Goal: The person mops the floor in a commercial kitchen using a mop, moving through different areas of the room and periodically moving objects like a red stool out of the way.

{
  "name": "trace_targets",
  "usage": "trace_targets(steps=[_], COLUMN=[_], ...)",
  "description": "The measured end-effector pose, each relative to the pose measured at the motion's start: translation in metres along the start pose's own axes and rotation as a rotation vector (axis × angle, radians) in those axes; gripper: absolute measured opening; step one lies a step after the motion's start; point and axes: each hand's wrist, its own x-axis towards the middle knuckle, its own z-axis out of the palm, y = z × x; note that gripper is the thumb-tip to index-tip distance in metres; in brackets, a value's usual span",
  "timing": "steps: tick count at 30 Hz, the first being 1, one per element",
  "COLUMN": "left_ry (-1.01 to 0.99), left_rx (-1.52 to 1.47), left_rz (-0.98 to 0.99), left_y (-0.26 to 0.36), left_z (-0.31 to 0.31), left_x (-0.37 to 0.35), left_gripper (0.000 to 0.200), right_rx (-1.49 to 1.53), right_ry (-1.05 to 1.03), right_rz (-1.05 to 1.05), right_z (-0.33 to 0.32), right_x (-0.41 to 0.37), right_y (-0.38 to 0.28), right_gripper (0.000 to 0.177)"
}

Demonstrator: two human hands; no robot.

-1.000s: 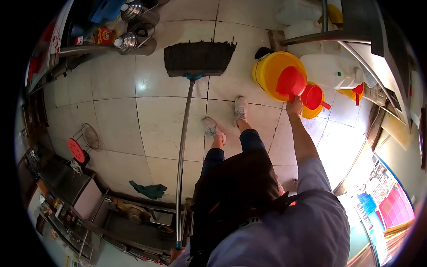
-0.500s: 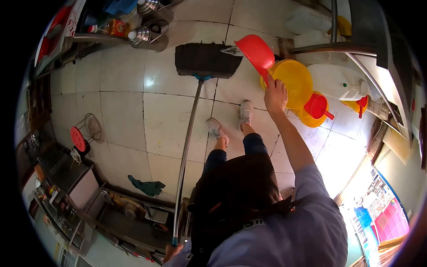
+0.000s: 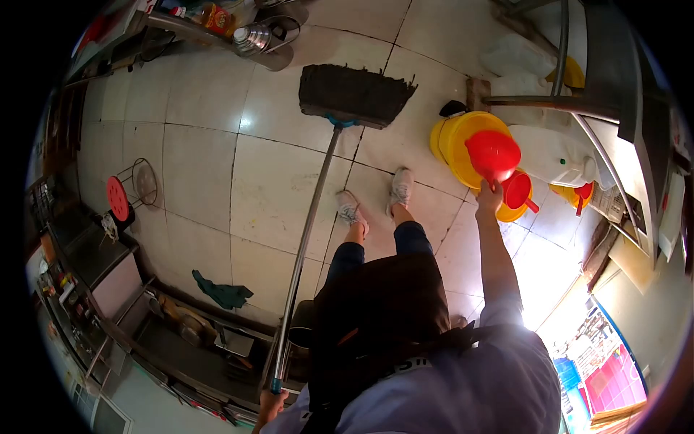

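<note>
My left hand (image 3: 271, 405), at the bottom of the view, is closed around the end of a long-handled floor squeegee or broom. Its metal pole (image 3: 309, 239) slants up to a wide dark head (image 3: 354, 95) lying on the tiles. My right hand (image 3: 490, 197) grips the handle of a red water dipper (image 3: 494, 153), slightly blurred, held over a large yellow bucket (image 3: 452, 148). I cannot see what is inside the dipper. Below it, a second red dipper (image 3: 516, 189) sits in a smaller yellow bucket (image 3: 512, 215).
White plastic jugs (image 3: 538, 152) lie under a metal-legged table at right. A red-topped stool (image 3: 117, 198) and a dark green cloth (image 3: 221, 291) are on the left floor. Metal flasks (image 3: 251, 40) stand at the top. A low shelf (image 3: 195, 347) lines the lower left.
My right hand has carried the red dipper from beside the dark head, where water was spilling out, rightward and down to above the yellow bucket. The dark head's place in view shifted slightly.
</note>
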Motion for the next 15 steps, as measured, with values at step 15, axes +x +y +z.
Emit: trace_targets(steps=[15], left_ry=[0.239], left_rx=[0.292], left_rz=[0.404], left_y=[-0.041], left_z=[0.006], left_x=[-0.019], left_gripper=[0.030], right_rx=[-0.305], right_ry=[-1.081], right_rz=[0.180], right_z=[0.149], right_x=[-0.230], right_y=[0.090], right_gripper=[0.057])
